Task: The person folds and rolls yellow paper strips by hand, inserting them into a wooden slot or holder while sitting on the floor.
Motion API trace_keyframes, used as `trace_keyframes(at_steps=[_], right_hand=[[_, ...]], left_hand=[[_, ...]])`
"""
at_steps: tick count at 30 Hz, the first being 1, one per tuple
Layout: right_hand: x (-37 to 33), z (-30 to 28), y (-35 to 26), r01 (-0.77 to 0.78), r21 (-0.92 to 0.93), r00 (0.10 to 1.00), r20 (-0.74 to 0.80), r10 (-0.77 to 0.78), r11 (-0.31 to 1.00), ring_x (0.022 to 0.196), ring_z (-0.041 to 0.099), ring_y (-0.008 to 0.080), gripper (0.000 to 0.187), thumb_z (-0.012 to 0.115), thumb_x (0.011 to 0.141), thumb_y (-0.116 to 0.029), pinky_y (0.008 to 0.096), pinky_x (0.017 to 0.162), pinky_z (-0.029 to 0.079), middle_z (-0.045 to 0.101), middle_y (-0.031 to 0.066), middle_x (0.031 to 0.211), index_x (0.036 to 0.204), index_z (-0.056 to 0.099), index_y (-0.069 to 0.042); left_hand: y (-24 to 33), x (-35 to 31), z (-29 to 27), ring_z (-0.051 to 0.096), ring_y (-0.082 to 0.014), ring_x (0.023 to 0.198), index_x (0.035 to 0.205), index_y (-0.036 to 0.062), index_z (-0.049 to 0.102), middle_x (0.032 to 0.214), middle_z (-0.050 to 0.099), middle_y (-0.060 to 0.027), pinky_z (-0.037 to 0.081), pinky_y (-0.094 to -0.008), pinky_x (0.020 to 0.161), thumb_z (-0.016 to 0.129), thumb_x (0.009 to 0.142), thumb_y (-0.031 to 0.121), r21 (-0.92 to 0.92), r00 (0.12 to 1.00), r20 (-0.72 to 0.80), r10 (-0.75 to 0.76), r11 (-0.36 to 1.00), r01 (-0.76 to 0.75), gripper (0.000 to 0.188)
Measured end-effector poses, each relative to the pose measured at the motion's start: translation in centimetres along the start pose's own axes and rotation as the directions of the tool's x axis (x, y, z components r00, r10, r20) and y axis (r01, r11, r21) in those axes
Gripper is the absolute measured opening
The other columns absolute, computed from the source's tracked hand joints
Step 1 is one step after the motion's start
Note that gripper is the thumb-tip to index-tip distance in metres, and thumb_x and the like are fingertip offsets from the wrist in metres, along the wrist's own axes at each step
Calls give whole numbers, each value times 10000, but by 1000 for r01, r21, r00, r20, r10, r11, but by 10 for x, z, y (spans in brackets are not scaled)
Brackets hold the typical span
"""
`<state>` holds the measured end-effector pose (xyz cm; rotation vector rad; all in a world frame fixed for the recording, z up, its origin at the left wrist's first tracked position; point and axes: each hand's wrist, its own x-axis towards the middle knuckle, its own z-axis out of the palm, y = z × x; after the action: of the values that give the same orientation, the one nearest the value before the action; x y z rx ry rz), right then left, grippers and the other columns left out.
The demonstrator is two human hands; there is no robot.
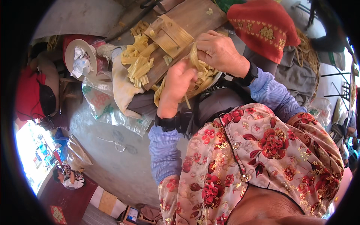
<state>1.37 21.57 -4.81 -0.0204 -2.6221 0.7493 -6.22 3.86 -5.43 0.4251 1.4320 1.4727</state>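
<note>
My left hand (179, 79) and my right hand (222, 51) are close together over my lap, fingers curled. Between them stands a yellow strip of dried plant fibre (194, 56), like corn husk, which both hands appear to pinch. Part of the grip is hidden behind the fingers. Just below, a coil of the same yellow strips (206, 73) lies in a round, metal-rimmed container, partly covered by my hands. Beyond my hands is a wooden board (195, 17) carrying a flat yellow wooden block (170, 34). Loose yellow strips (138, 62) are heaped at the board's left.
A red cloth with gold print (262, 28) lies at the right. To the left stand a pale round basin (68, 56) with crumpled paper and plastic bags (99, 95). A person in red (32, 93) sits far left. A wire piece (119, 146) lies on the floor.
</note>
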Motion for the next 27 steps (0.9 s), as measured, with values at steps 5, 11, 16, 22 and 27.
trace_keyframes(at_steps=[5,11,16,22,27], right_hand=[[-17,23,-3,-567,464,797,518,311,681,783,622,177,180,588,876,-185,319,720,486,644,69,838,934,622,-17],[-30,19,3,-725,610,583,791,186,-319,940,591,136,307,557,918,-282,295,827,481,634,41,1029,1047,617,-11],[-20,9,-4,-850,527,503,803,321,12,830,555,72,185,578,881,-206,260,716,459,596,-15,875,822,655,-49],[-12,8,-14,-203,512,979,112,170,834,852,567,275,87,626,714,8,316,747,457,610,110,905,800,632,15],[-10,9,-20,-93,368,984,-105,141,925,952,529,298,56,635,713,-7,338,818,437,580,109,1019,767,633,10]], left_hand=[[8,0,14,545,-301,693,823,67,558,794,587,-73,449,-398,596,552,765,50,971,689,49,723,128,-203,61],[4,-2,22,549,-295,820,995,27,604,900,576,-93,461,-374,717,567,727,-5,871,667,-13,745,336,-358,272],[6,-6,21,554,-192,915,1094,8,598,994,559,-89,439,-273,783,531,772,-19,601,846,-91,525,706,-374,330],[11,-1,29,564,-266,869,1042,-41,569,935,578,-124,443,-346,764,520,823,45,474,886,-189,424,829,-296,240],[6,13,22,469,-98,574,922,6,558,771,572,-18,399,-245,525,509,911,157,501,931,-290,220,864,-48,159]])
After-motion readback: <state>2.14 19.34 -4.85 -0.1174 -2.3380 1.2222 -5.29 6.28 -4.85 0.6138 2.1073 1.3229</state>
